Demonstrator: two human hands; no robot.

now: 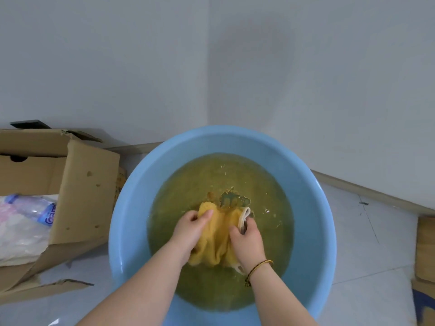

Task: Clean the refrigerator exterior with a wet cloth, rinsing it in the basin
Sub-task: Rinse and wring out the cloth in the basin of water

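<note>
Both hands, left hand (pixel 191 228) and right hand (pixel 247 240), pinch the bunched yellow cloth (pixel 217 234) at frame centre, over the blue basin (pixel 131 208), likely so wringing runoff lands in its murky water (pixel 200 180).

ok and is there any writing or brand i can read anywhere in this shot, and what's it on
"Gam": white letters on the blue label of the plastic bottle in the cardboard box; tilted and cut off by the box wall, so the brand is incomplete.
Dark marks on the cardboard sheet behind that box: too blurred to read.
No text on the blue basin or the yellow cloth.
</note>
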